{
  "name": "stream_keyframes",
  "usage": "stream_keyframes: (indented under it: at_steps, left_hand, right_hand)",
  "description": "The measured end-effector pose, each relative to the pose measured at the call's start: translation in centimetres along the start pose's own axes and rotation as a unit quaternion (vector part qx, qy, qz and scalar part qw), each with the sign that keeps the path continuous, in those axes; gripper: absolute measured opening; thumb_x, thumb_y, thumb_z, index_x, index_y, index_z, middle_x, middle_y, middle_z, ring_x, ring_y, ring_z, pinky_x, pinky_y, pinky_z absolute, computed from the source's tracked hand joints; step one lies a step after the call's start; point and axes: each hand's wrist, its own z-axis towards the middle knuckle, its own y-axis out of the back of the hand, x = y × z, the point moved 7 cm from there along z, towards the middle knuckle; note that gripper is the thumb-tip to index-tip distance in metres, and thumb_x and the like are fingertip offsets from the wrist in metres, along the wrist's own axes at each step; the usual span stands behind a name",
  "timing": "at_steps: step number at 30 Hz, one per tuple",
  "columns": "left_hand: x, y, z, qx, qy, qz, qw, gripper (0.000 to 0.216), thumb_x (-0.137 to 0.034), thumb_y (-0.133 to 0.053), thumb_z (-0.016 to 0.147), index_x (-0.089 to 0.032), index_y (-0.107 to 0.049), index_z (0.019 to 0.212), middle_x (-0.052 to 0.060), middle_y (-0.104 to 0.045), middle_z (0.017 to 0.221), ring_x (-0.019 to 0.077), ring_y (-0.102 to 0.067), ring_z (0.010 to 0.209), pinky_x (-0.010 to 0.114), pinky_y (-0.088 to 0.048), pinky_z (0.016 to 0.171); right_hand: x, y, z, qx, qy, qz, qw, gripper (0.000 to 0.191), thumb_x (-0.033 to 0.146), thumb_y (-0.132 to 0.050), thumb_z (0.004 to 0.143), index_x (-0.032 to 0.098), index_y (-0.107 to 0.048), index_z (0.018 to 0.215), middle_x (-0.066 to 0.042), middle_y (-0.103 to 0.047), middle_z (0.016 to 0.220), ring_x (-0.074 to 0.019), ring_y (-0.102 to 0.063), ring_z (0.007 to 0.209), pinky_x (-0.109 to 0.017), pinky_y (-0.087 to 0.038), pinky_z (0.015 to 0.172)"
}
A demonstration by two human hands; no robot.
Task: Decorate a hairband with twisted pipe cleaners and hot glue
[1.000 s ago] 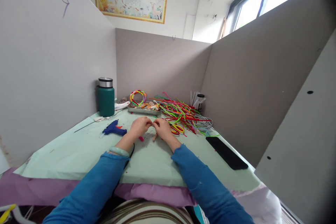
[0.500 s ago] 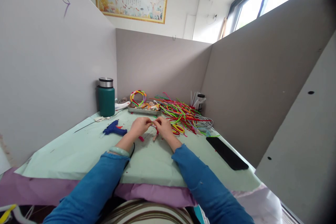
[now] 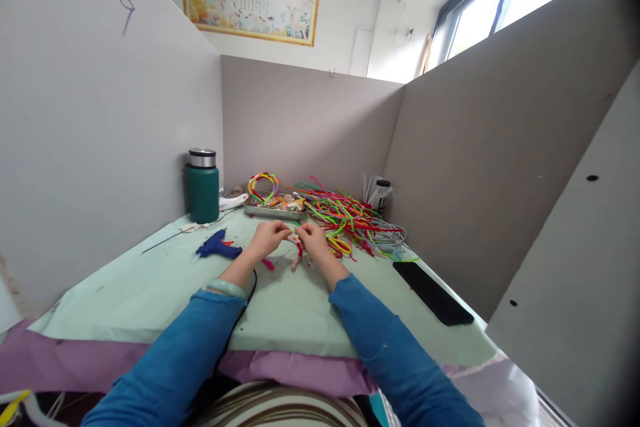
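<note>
Over the middle of the table, my left hand [image 3: 270, 237] and my right hand [image 3: 311, 240] face each other with fingers pinched, a narrow gap between the fingertips. A tiny yellow-green bit shows in that gap, too small to name, and the fingers hide most of it. Below my right hand, partly covered by it, lies a red fuzzy piece [image 3: 299, 255] with a tan end. A short pink-red fuzzy piece [image 3: 269, 265] rests on the table beside my left wrist. The blue glue gun [image 3: 220, 245] lies left of my left hand.
At the back stand a metal tray [image 3: 275, 215] with a multicoloured fuzzy ring [image 3: 263, 187] and a heap of pipe cleaners [image 3: 350, 217]. A green bottle [image 3: 203, 193] stands at left, a black flat slab [image 3: 433, 292] at right. Grey partitions enclose the table.
My fingertips have moved slightly apart, my right hand shifting a little to the right. The other things on the table stay where they were.
</note>
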Motion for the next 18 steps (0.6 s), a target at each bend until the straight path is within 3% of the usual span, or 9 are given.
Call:
stream_keyframes:
  at_steps: [4, 8, 11, 14, 18]
  left_hand:
    - [0.0, 0.3, -0.4, -0.009, 0.039, -0.093, 0.995, 0.021, -0.035, -0.057, 0.068, -0.015, -0.062, 0.066, -0.004, -0.049, 0.041, 0.0090, -0.043, 0.041, 0.021, -0.034, 0.046]
    - [-0.2, 0.1, -0.7, 0.007, 0.064, -0.185, 0.981, 0.020, -0.035, -0.059, 0.066, -0.015, -0.057, 0.064, -0.006, -0.044, 0.038, 0.0066, -0.036, 0.036, 0.020, -0.028, 0.040]
    - [-0.1, -0.1, -0.6, 0.020, 0.061, -0.207, 0.976, 0.022, -0.035, -0.059, 0.068, -0.014, -0.057, 0.065, -0.005, -0.046, 0.041, 0.0058, -0.036, 0.036, 0.019, -0.028, 0.039]
    - [0.3, -0.4, -0.4, 0.029, 0.055, -0.163, 0.985, 0.022, -0.034, -0.057, 0.070, -0.013, -0.061, 0.074, -0.002, -0.056, 0.051, 0.0060, -0.039, 0.036, 0.020, -0.030, 0.040]
    - [0.5, -0.7, 0.0, 0.031, 0.011, -0.016, 0.999, 0.025, -0.027, -0.057, 0.071, -0.016, -0.067, 0.092, 0.001, -0.066, 0.066, 0.0088, -0.050, 0.046, 0.021, -0.038, 0.050]
  right_hand:
    - [-1.1, -1.9, -0.9, 0.081, -0.102, 0.152, 0.980, 0.028, 0.042, -0.060, 0.071, 0.019, -0.045, 0.064, 0.007, -0.041, 0.046, -0.0069, -0.035, 0.038, -0.020, -0.030, 0.037]
    - [-1.4, -3.4, -1.6, 0.157, -0.162, 0.198, 0.954, 0.032, 0.047, -0.061, 0.071, 0.020, -0.045, 0.070, 0.009, -0.039, 0.045, -0.0070, -0.034, 0.036, -0.021, -0.038, 0.036]
    - [-1.1, -2.6, -1.2, 0.110, -0.128, 0.145, 0.975, 0.030, 0.046, -0.059, 0.073, 0.019, -0.046, 0.068, 0.009, -0.038, 0.044, -0.0071, -0.034, 0.036, -0.021, -0.036, 0.037]
    - [-0.3, -0.9, -0.5, 0.028, -0.054, 0.017, 0.998, 0.026, 0.040, -0.056, 0.075, 0.018, -0.048, 0.063, 0.007, -0.042, 0.046, -0.0079, -0.039, 0.042, -0.020, -0.033, 0.041]
    - [1.3, 0.1, -0.4, -0.016, 0.058, -0.164, 0.985, 0.018, 0.031, -0.054, 0.075, 0.018, -0.055, 0.063, 0.003, -0.055, 0.058, -0.0104, -0.049, 0.057, -0.021, -0.034, 0.053]
